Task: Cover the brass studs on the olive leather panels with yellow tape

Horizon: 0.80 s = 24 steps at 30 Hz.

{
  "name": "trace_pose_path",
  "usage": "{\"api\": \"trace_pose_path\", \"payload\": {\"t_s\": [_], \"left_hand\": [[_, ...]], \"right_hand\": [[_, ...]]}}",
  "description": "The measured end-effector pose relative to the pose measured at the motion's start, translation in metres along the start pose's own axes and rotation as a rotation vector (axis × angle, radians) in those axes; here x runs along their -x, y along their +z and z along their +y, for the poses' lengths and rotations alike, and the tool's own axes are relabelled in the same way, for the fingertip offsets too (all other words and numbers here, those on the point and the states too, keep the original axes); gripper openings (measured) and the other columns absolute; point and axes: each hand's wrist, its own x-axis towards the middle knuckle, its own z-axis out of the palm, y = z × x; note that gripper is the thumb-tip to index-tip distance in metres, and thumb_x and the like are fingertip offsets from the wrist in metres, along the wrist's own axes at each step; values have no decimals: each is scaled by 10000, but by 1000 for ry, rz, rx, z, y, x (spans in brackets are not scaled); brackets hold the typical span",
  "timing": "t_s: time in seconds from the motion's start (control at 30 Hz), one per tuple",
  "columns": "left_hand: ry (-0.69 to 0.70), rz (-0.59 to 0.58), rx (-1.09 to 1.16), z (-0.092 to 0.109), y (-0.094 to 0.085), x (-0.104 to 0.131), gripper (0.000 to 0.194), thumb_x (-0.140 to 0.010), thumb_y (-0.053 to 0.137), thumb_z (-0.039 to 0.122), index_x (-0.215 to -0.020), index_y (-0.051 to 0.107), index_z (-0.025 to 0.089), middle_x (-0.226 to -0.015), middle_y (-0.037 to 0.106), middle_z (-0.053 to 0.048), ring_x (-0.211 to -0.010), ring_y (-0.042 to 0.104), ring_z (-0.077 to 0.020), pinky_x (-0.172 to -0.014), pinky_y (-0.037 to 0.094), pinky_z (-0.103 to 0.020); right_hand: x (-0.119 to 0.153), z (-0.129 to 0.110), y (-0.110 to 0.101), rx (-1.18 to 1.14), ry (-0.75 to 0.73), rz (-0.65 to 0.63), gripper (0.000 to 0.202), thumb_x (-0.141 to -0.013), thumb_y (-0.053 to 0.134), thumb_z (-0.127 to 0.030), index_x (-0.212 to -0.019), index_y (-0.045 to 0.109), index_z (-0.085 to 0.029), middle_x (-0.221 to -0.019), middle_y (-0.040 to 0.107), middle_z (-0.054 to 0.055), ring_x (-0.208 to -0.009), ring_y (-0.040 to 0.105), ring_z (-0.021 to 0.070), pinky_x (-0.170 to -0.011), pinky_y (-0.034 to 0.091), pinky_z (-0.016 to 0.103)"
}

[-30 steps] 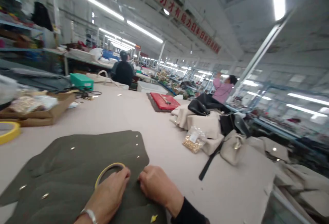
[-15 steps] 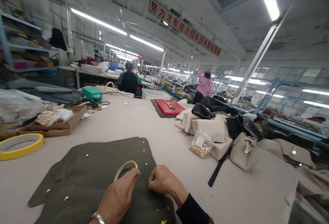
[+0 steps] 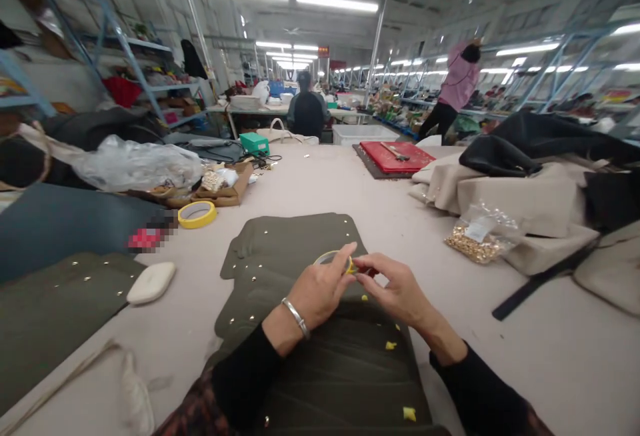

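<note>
My left hand (image 3: pixel 323 283) is closed around a narrow roll of yellow tape (image 3: pixel 327 258), held just above a dark olive panel (image 3: pixel 300 239). Fingertips of my right hand (image 3: pixel 395 284) pinch at the roll's right edge, where a bit of yellow tape shows; how much is pulled off is hidden by the fingers. Small metal studs dot the panel, which lies flat on the table. Several torn scraps of yellow tape (image 3: pixel 391 345) stick to its right part, below my right hand.
Left of the panel lie a second yellow tape roll (image 3: pixel 197 215), a white rounded block (image 3: pixel 151 283) and another studded panel (image 3: pixel 60 316). On the right are a bag of gold hardware (image 3: pixel 475 239) and beige bags (image 3: pixel 520 199). A red board (image 3: pixel 393 157) lies farther back. Two people are beyond the table.
The view has turned down and to the left. My right hand, before apart from the roll near the panel's edge, now meets the tape roll in my left hand.
</note>
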Motion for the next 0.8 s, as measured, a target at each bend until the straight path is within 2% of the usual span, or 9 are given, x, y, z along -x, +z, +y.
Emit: {"api": "trace_pose_path", "payload": {"t_s": [0.13,0.23,0.33,0.47,0.53,0.7,0.8], "left_hand": [[32,-31,-39,-2,1,0,509,-916,478,205,-1380,271,167,-962,684,-53,-788,670,-190,-728,542,-313],[46,-35,-60,-2,0,-1,472,-916,473,197,-1354,298,174,-1035,669,-64,-835,669,-196,-740,540,-320],[56,-40,-41,-4,-2,-2,360,-924,442,184,-1278,375,193,-1091,649,-56,-876,660,-181,-728,530,-291],[57,-42,-32,-10,1,-2,156,-922,448,184,-1073,487,197,-949,668,-9,-807,649,-155,-651,494,-244],[64,-32,-69,-14,6,0,75,-929,452,208,-964,517,200,-877,664,6,-782,640,-153,-626,473,-239],[73,4,-159,-21,21,3,130,-943,431,239,-887,541,197,-794,641,7,-715,618,-147,-579,429,-241],[109,67,-221,-20,24,4,166,-941,409,211,-837,536,185,-735,611,-2,-669,589,-150,-554,397,-251]], "right_hand": [[-1,3,6,127,-130,12,142,-855,500,-140,-898,628,-183,-836,657,42,-766,605,141,-713,482,261],[0,6,10,209,-190,29,133,-834,498,-105,-836,609,-177,-768,643,31,-696,587,132,-667,467,252],[1,7,13,278,-238,110,115,-805,515,-89,-776,584,-176,-708,632,21,-634,575,124,-626,454,241],[2,10,19,325,-268,136,133,-784,521,-69,-739,581,-179,-655,618,10,-588,568,121,-589,438,232],[3,14,22,327,-255,140,135,-779,525,-65,-747,591,-178,-639,614,7,-568,562,119,-572,433,229],[8,24,23,276,-192,70,132,-797,526,-87,-800,627,-172,-683,640,22,-598,583,126,-596,449,235],[8,20,24,184,-25,53,111,-798,541,-135,-773,640,-179,-674,646,15,-587,585,126,-592,456,235]]}}
